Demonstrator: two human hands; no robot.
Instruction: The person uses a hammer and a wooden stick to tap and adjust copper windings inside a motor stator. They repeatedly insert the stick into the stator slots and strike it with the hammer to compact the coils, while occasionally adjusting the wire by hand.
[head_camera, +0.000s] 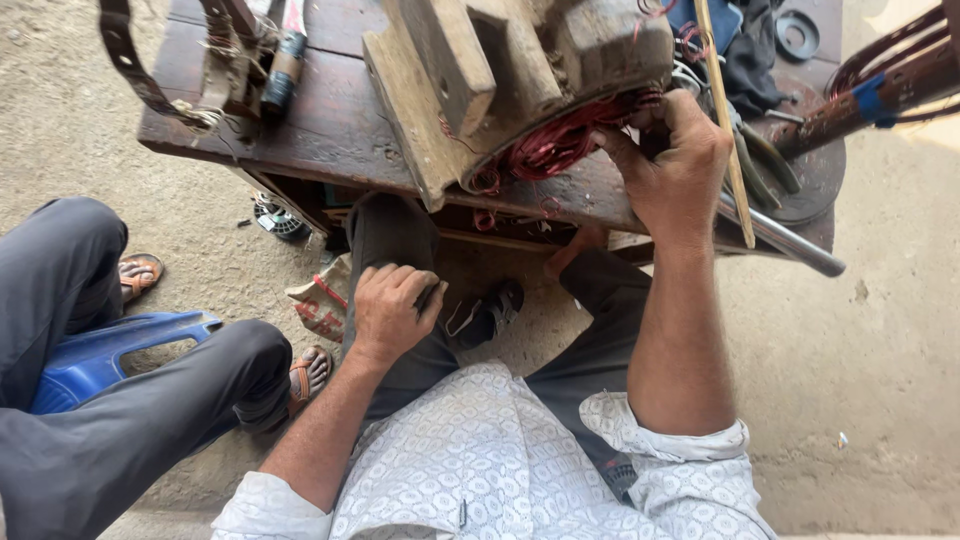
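A grey metal motor stator (560, 60) with red copper windings (560, 145) rests in a wooden block cradle (430, 100) on a low dark wooden bench (330, 130). My right hand (675, 165) grips the stator's edge at the red windings. Resting on my left knee, my left hand (390, 310) is closed around a small dark object that is mostly hidden by the fingers.
Another person in grey trousers (90, 400) and sandals sits on a blue plastic stool (100, 350) at the left. A metal rod (790, 245), a thin wooden stick (725, 120), pliers, round discs and a perforated strap (130, 60) lie on the bench. Sandy floor surrounds it.
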